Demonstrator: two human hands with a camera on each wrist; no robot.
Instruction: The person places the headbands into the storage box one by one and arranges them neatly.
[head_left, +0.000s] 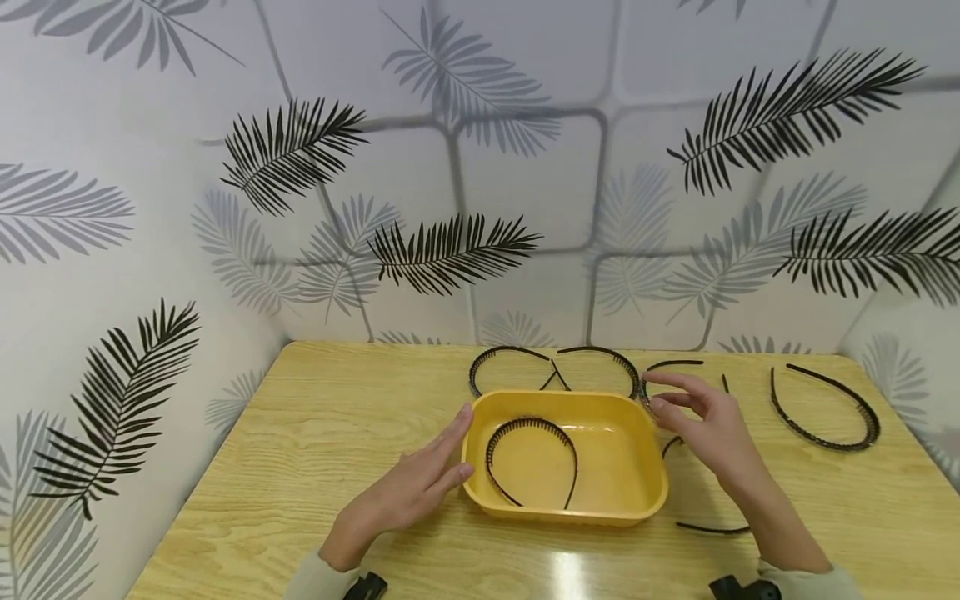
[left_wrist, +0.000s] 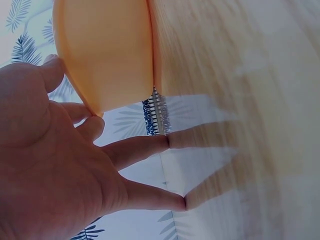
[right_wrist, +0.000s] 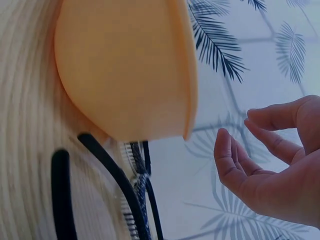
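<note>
Fingers spread on left hand [head_left: 405, 490], touching tray [head_left: 562, 517]; right hand [head_left: 716, 433] loosely bent, empty, near rim. Headband [head_left: 529, 422] lies inside tray on desk [head_left: 315, 433]; probably light, springy. Pinch outer arch, clear of teeth.

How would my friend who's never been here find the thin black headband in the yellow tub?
Start at the pale yellow wood-grain table and find the yellow, round-cornered rectangular tub standing on it. Look inside, towards the left, for a thin, black, toothed, horseshoe-shaped headband. It's the only one in the tub; the other black headbands are outside it.
</note>
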